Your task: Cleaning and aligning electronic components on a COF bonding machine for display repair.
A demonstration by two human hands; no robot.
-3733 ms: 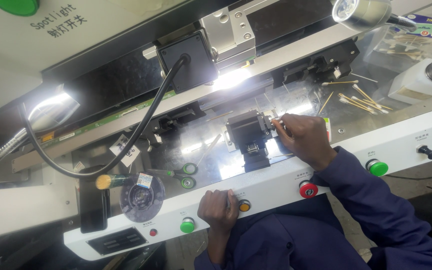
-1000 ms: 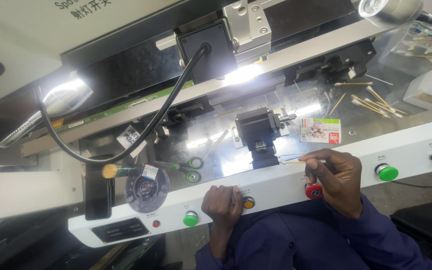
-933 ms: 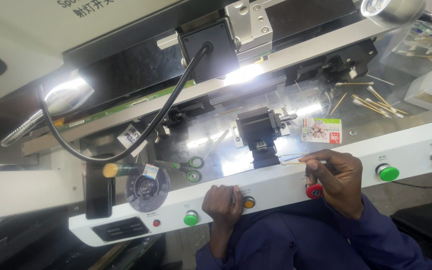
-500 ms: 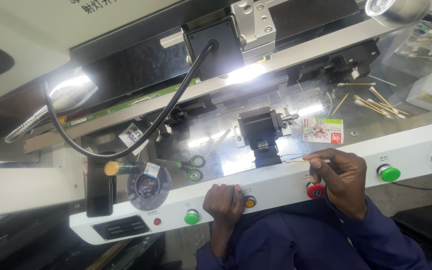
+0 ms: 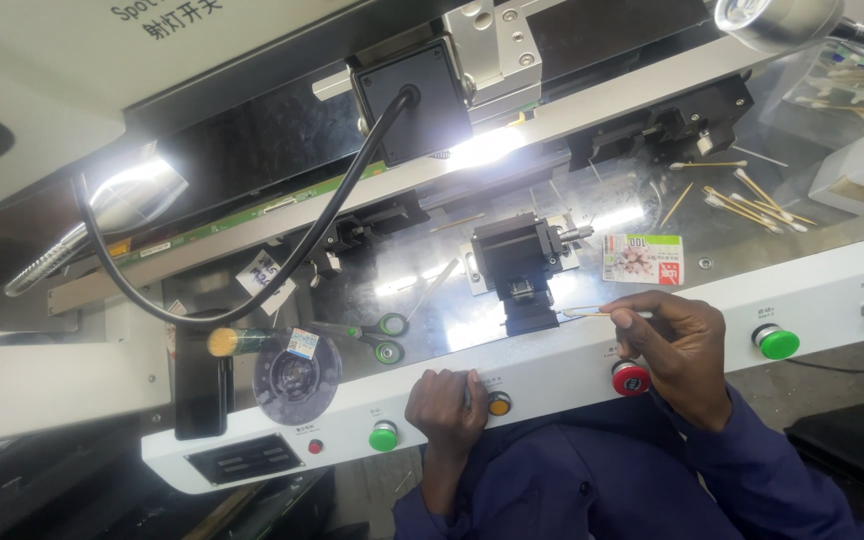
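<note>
My right hand (image 5: 677,345) pinches a thin stick, a cotton swab (image 5: 592,312), and points it left toward the small black clamp fixture (image 5: 517,260) on the shiny work plate. Just below that hand sits a red round button (image 5: 630,378) on the white front panel (image 5: 552,365). My left hand (image 5: 447,410) rests curled on the panel's front edge, fingers beside an orange button (image 5: 498,404).
Green buttons (image 5: 383,436) (image 5: 778,342) sit on the panel. Green-handled scissors (image 5: 377,338), a round disc (image 5: 297,368) and a small printed packet (image 5: 642,259) lie on the plate. Loose swabs (image 5: 742,205) lie at the far right. A gooseneck lamp (image 5: 127,200) shines at left.
My right hand drew back from the clamp fixture to the panel edge near the red button, holding the swab. The left hand stayed by the orange button. The view shifted slightly.
</note>
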